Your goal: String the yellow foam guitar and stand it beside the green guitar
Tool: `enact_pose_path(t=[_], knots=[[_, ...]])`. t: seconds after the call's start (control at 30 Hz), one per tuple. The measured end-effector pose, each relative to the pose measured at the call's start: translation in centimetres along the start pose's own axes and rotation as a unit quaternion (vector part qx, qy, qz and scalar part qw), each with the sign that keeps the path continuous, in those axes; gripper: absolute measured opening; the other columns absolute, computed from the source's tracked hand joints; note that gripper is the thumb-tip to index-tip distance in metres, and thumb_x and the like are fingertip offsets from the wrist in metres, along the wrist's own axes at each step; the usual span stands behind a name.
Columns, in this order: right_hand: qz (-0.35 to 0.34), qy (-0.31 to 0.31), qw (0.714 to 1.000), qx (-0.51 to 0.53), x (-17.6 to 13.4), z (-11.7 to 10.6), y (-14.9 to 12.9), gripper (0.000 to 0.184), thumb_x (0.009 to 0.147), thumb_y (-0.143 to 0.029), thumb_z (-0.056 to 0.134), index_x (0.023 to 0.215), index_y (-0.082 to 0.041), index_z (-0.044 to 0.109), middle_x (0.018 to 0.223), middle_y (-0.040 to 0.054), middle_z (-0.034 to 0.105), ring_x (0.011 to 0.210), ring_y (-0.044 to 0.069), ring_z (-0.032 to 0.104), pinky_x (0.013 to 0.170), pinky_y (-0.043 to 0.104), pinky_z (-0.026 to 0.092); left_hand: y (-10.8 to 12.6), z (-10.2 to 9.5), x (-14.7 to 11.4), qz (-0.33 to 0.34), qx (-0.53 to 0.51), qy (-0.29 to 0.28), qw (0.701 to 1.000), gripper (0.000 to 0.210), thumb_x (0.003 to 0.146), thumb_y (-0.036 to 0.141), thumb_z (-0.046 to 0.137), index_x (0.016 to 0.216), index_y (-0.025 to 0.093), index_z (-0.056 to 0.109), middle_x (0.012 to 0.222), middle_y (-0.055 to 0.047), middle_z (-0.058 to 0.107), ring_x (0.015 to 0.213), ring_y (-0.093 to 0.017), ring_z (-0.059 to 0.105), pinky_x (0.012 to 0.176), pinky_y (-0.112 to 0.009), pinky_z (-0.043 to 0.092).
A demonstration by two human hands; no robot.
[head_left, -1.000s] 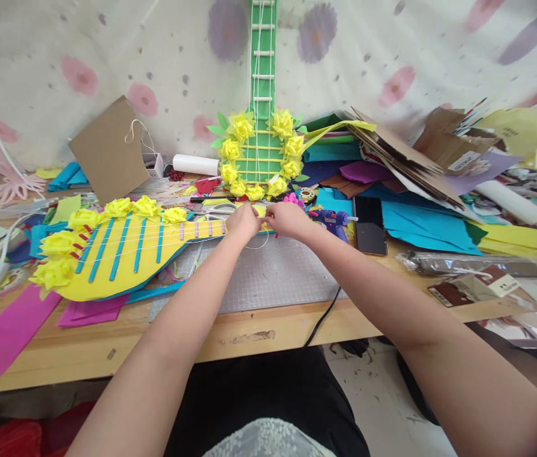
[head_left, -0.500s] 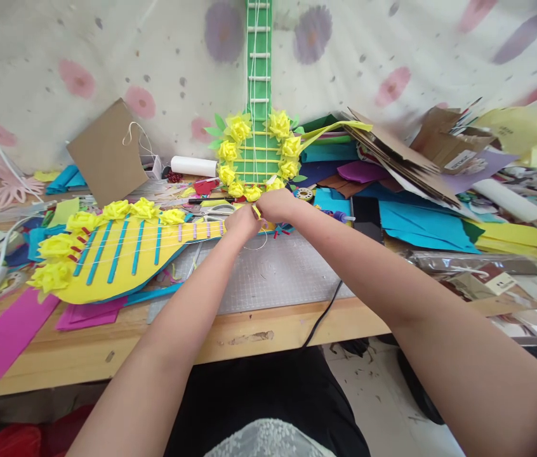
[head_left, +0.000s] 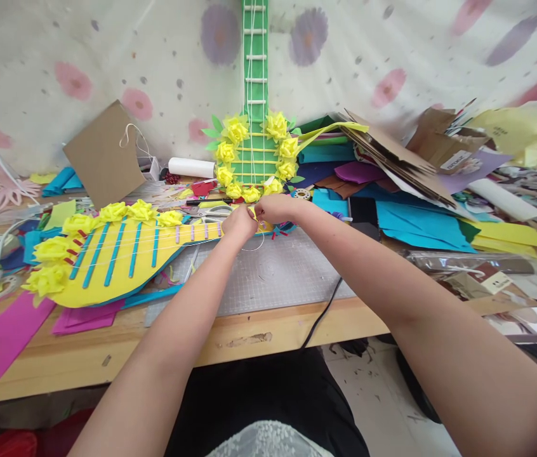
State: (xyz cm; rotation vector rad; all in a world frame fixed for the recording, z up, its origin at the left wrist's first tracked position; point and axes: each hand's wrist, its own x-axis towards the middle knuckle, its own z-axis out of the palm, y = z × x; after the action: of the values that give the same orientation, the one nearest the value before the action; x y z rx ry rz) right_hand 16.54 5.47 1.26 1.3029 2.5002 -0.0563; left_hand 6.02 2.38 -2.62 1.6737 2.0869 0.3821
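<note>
A yellow craft-paper lute (head_left: pixel 120 279) with blue bars, white strings and yellow paper flowers lies across the worktop, its neck pointing right. My left hand (head_left: pixel 238 223) is closed over the neck near its right end. Just beside it, my right hand (head_left: pixel 275 208) is closed with its fingertips bent down toward the left hand. From between the two hands a thin white string (head_left: pixel 255 249) hangs in a loose loop. The fingertips of both hands are mostly hidden. Behind them, a green paper lute (head_left: pixel 256 155) ringed with yellow flowers stands upright against the backdrop.
Scissors (head_left: pixel 211 213) lie beside the neck. A grey cutting mat (head_left: pixel 278 273) is under the work, with a black cable (head_left: pixel 322 317) crossing the table edge. Blue paper (head_left: pixel 421 222), a dark phone (head_left: pixel 364 216) and stacked cardboard (head_left: pixel 397 158) sit right; magenta strips (head_left: pixel 11 339) left.
The whole view has shifted slightly. Both hands stay close together at the neck, with the right fingers turned a little. The string loop still hangs below them.
</note>
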Motion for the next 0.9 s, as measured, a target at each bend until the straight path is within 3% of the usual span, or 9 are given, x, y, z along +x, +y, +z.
enact_pose_path(t=[0.3,0.63,0.77,0.9], knots=[[-0.03,0.01,0.999,0.007,1.3,0.7,0.4,0.028,0.079,-0.028,0.048,0.094,-0.016,0.068,0.092,0.0114,0.067,0.08,0.019,0.06,0.061,0.026,0.036,-0.4,0.1,0.6,-0.001,-0.005,-0.022,1.0,0.021,0.064,0.032,0.066,0.083,0.026,0.06,0.103,-0.003,0.066,0.096,-0.021,0.06,0.074,-0.031,0.044],[-0.001,0.034,0.999,-0.031,0.6,-0.5,0.5,0.027,0.08,-0.033,0.054,0.098,-0.018,0.067,0.099,0.0103,0.066,0.094,0.024,0.057,0.069,0.029,0.038,-0.5,-0.2,0.9,0.044,0.069,-0.008,0.997,0.024,0.067,0.028,0.058,0.091,0.024,0.053,0.107,-0.007,0.064,0.102,-0.026,0.058,0.078,-0.035,0.044],[0.016,0.004,0.999,-0.048,0.1,-0.9,0.0,0.026,0.081,-0.029,0.052,0.101,-0.019,0.067,0.104,0.0103,0.064,0.102,0.027,0.052,0.072,0.032,0.038,-0.4,0.1,0.7,0.032,0.047,0.0,0.998,0.024,0.071,0.031,0.054,0.094,0.024,0.05,0.109,-0.007,0.063,0.102,-0.025,0.058,0.077,-0.035,0.043],[-0.017,-0.025,0.998,-0.058,-0.1,-0.8,0.0,0.028,0.082,-0.019,0.048,0.103,-0.018,0.066,0.106,0.0112,0.062,0.101,0.026,0.05,0.072,0.031,0.037,-0.3,0.2,0.5,0.029,0.011,-0.013,0.999,0.02,0.071,0.03,0.055,0.089,0.024,0.05,0.105,-0.005,0.065,0.097,-0.022,0.06,0.072,-0.031,0.043]])
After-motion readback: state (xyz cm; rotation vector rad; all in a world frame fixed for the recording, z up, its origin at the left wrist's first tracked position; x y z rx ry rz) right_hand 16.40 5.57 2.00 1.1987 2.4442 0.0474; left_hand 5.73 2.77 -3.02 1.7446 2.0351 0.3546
